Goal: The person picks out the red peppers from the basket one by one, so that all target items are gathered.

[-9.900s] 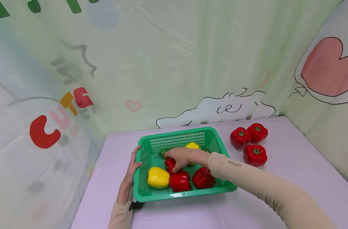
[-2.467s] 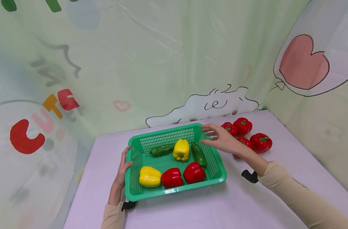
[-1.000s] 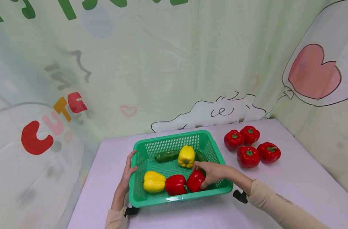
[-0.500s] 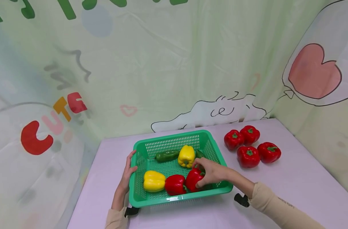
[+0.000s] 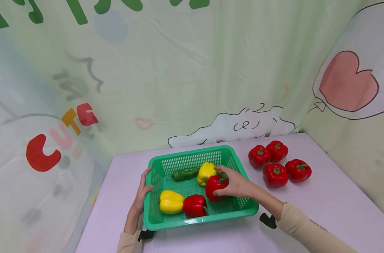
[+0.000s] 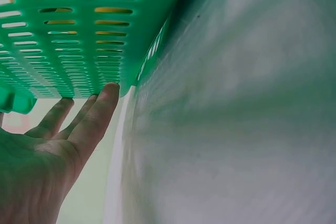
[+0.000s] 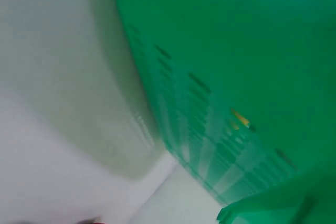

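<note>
On the lilac worktop [image 5: 305,207], the right hand [image 5: 234,182] grips a red pepper [image 5: 214,185] above the green basket [image 5: 198,219] (arm reaching in); the left hand [image 5: 143,191], fingers straight, rests against its side.

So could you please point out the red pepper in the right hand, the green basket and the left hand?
red pepper [image 5: 213,185], head view, its left side.
green basket [image 5: 198,221], head view, near rim.
left hand [image 5: 143,193], head view, back of hand.

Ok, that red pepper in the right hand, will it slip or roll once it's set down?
The red pepper looks glossy and smooth, so it may be slippery; the right hand wraps its fingers round it, which probably helps. Its lobed, rounded shape could let it rock or roll a little. The four red peppers on the table sit stem-up, so it likely settles.
</note>
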Motion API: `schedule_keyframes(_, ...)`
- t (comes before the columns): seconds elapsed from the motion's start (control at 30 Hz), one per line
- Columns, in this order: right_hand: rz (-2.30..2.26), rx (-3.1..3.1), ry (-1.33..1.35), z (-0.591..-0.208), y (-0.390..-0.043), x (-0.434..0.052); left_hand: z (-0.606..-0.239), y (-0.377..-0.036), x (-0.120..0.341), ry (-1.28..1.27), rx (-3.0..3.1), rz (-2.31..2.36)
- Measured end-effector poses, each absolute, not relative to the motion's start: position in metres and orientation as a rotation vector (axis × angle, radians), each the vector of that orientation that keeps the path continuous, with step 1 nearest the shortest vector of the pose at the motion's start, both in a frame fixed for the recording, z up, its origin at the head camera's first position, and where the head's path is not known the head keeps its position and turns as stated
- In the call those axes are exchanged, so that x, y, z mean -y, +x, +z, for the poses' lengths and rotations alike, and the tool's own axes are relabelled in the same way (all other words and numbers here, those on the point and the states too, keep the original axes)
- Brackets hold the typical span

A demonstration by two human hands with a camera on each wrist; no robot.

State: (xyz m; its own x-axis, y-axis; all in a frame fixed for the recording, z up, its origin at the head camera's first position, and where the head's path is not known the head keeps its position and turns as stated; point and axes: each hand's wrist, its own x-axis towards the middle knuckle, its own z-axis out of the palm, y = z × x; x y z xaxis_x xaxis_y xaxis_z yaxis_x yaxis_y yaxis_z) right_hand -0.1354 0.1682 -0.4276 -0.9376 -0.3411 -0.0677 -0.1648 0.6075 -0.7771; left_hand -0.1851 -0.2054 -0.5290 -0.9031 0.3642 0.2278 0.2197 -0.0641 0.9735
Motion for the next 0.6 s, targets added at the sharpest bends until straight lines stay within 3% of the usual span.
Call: schedule_keyframes(0.6, -1.282, -2.855, -0.43, -0.407, -0.13, -0.185, -0.528, -0.182, 0.205, 0.627, -2.06, 2.152)
